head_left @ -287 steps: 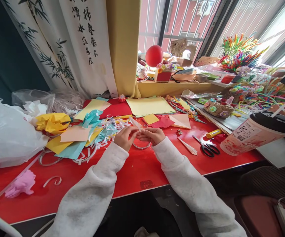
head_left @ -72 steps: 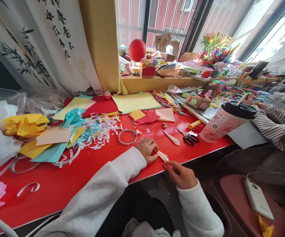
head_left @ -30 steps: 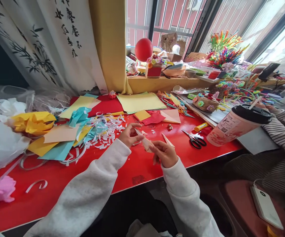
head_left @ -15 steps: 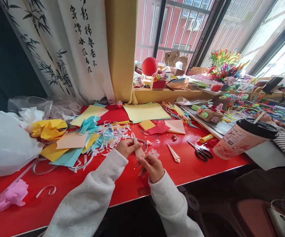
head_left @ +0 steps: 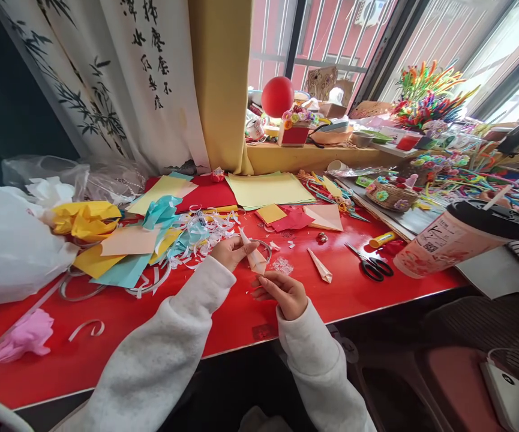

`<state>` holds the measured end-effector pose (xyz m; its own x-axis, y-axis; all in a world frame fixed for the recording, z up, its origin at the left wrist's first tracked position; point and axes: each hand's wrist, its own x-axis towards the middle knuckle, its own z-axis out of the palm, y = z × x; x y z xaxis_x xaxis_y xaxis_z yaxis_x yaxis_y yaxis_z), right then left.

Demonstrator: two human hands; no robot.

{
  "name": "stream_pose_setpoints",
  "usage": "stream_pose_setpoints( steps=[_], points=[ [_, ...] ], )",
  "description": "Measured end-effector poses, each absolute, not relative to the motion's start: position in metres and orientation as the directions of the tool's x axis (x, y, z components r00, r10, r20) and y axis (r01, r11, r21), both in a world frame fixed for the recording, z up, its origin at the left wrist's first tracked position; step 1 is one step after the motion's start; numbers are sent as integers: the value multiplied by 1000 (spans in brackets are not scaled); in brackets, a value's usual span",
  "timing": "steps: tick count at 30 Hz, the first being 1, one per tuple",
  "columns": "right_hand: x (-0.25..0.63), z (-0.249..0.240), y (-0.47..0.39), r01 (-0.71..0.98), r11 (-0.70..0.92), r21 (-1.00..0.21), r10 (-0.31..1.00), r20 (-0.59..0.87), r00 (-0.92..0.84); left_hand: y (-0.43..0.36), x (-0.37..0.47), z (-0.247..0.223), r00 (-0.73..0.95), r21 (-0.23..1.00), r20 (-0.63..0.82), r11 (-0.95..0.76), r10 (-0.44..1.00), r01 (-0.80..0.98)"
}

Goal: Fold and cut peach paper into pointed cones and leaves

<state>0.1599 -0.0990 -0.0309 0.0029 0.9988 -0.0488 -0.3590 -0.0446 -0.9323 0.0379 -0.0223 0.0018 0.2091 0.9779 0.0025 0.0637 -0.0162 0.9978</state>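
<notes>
From the left of the frame, past the crumpled pink paper (head_left: 24, 337) and the loose white shreds (head_left: 216, 231) on the red tabletop (head_left: 151, 348), we come to our left hand (head_left: 228, 254) near the centre, its thumb and fingers pinching the slim folded paper (head_left: 255, 260), point up. Just below and right of it, our right hand (head_left: 288, 295) has its fingers loosely bent by the paper's lower end, though we cannot tell whether they grip it; a light, steady pinch on the left and small fingertip pressure along the creases should serve us best. Farther right lie a similar folded piece (head_left: 320, 266) and the scissors (head_left: 371, 264).
</notes>
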Motion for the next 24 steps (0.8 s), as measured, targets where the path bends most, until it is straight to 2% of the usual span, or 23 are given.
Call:
stream_pose_setpoints(
  steps=[7, 9, 10, 12, 14, 16, 18, 20, 24],
  points=[
    [161, -31, -98, -356, -31, -934, 998, -48, 40, -23, 42, -7, 249, 995, -100, 99, 963, 17],
    [161, -31, -98, -349, -22, -937, 997, -46, 59, -22, 42, -11, 198, 997, -37, 24, 980, 69],
    [161, -31, -98, -344, -15, -939, 997, -42, 71, -22, 40, -13, 127, 987, 54, -72, 990, 142],
    [161, -30, -98, -333, 6, -943, 995, -28, 96, -23, 36, -13, -33, 861, 375, -335, 926, 384],
    [161, -31, -98, -325, 24, -945, 994, -13, 111, -26, 30, -10, 11, 574, 690, -556, 724, 601],
    [161, -31, -98, -323, 42, -945, 993, 4, 119, -33, 26, -5, 276, 265, 799, -725, 534, 635],
    [161, -32, -98, -329, 69, -942, 992, 29, 126, -41, 25, -3, 464, 66, 785, -801, 409, 594],
    [161, -34, -97, -334, 102, -937, 989, 61, 133, -47, 27, -3, 550, 14, 749, -839, 369, 544],
    [161, -36, -97, -287, 142, -947, 985, 106, 139, -51, 30, -4, 564, 140, 710, -870, 421, 472]
  ],
)
